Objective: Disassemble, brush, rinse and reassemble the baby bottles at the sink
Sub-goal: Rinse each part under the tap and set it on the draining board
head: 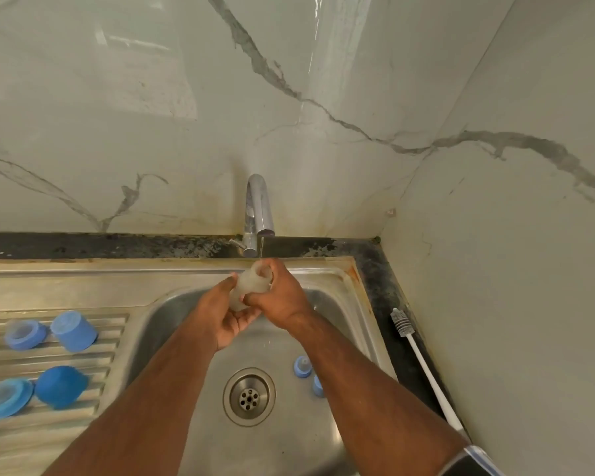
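A clear bottle body point(251, 285) is tilted with its open mouth up under a thin stream from the chrome faucet point(258, 214). My left hand point(225, 312) cups its lower part from the left. My right hand point(282, 297) grips it from the right, fingers curled round it. Blue caps and collars lie on the drainboard: two at the back point(24, 334) point(73, 330), two nearer point(6, 397) point(61, 386). Two small blue parts point(303, 366) point(318, 386) lie in the sink basin beside my right forearm. A white-handled bottle brush point(423, 365) rests on the counter at the right.
The steel sink point(337, 286) has a round drain point(249, 396) in the middle of the basin. A ribbed drainboard point(49, 438) spreads to the left. Marble walls close the back and right side. A dark counter strip point(382, 280) runs behind and right of the sink.
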The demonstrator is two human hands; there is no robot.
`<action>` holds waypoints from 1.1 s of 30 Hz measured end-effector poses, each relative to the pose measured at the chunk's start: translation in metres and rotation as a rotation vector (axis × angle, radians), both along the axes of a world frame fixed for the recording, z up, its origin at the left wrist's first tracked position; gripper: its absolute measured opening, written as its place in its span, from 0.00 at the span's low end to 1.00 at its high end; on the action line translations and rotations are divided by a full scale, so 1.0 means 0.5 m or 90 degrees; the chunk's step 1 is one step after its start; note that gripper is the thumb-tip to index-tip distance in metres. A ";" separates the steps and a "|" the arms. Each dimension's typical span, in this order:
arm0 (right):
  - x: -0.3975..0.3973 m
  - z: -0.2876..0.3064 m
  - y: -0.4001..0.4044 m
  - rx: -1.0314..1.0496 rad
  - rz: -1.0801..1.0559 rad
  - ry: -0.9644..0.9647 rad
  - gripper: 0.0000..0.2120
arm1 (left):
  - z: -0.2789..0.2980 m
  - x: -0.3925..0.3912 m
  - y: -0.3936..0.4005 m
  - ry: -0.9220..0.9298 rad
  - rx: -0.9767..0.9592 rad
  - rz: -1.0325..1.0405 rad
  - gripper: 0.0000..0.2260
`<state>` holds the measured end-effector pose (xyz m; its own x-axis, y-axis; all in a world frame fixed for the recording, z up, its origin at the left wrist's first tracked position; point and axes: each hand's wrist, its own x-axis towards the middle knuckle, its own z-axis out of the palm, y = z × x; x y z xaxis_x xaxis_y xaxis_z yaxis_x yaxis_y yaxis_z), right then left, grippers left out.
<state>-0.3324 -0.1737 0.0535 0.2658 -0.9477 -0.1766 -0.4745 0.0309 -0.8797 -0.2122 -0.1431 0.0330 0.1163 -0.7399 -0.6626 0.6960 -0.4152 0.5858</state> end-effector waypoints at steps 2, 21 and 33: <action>-0.009 -0.005 -0.007 0.083 -0.038 -0.100 0.17 | -0.003 0.000 -0.001 -0.018 -0.033 0.038 0.15; 0.021 -0.021 0.010 0.499 -0.254 -0.589 0.22 | 0.025 0.023 0.001 -0.510 -0.235 -0.218 0.36; 0.048 0.012 0.001 -0.054 -0.005 0.004 0.41 | 0.038 0.055 -0.065 -0.324 -0.071 -0.027 0.07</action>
<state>-0.3086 -0.1730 0.0598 0.2574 -0.9614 -0.0968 -0.4805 -0.0405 -0.8761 -0.1849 -0.1756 0.0520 0.3715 -0.8137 -0.4471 0.2963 -0.3525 0.8876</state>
